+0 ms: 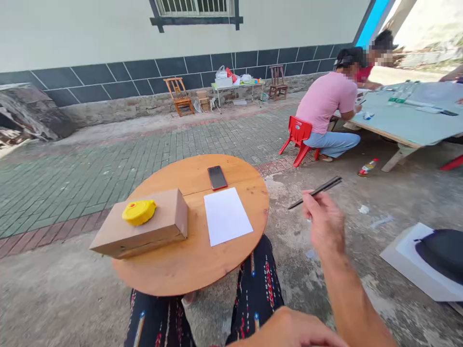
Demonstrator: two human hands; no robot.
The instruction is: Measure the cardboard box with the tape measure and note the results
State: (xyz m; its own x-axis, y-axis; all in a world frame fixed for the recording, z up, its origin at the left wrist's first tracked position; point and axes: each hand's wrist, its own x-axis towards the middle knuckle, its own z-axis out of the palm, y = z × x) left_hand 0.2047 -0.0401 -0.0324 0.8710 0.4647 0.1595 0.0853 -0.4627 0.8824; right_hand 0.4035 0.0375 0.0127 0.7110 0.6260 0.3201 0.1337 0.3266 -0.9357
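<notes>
My right hand (324, 219) is raised to the right of the round wooden table (197, 272), closed around a black pen (315, 192). The pen's thin end slants down toward the table. Low in the view, my left hand (292, 330) lies across in front of my right forearm; its fingers are mostly cut off by the lower edge. A blank white sheet of paper (227, 217) lies flat on the table. Behind it is a dark phone (217, 178) with a red edge. A yellow tape measure (139, 212) rests on a cardboard box (159, 231) at the table's left.
My patterned trousers (260, 284) show under the table edge. At right, a person in pink (325, 103) sits on a red chair (299, 132) beside a large table (415, 120) with another person. A white box (408, 260) bearing a black object (443, 253) stands near my right.
</notes>
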